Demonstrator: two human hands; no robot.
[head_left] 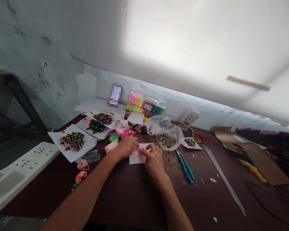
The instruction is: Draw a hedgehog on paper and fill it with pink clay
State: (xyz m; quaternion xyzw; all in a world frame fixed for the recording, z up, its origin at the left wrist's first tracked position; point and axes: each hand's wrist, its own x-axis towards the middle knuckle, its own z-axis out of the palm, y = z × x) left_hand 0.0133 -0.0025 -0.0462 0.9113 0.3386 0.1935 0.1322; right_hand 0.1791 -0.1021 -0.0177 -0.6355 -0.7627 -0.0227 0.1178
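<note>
A small white paper card [134,160] lies on the dark table between my hands, with pink modelling clay [142,150] on it. My left hand [128,146] is closed, its bent fingers at the card's upper left edge. My right hand [154,160] curls over the card's right side, thumb and fingertips pressed at the pink clay; they partly hide it. Just behind my left hand are an opened pack of pink clay [127,134] and a pale clay lump [111,146]. Sunflower seeds [167,140] sit in a clear plastic bag beyond my right hand.
Seed-and-clay hedgehogs on paper [73,141] lie at left near a white power strip [26,166]. Coloured clay packs [146,107] lean against the wall. Right of my hands are teal-handled scissors [186,168], red-yellow scissors [197,138], glue sticks [223,178] and a glue gun [254,171].
</note>
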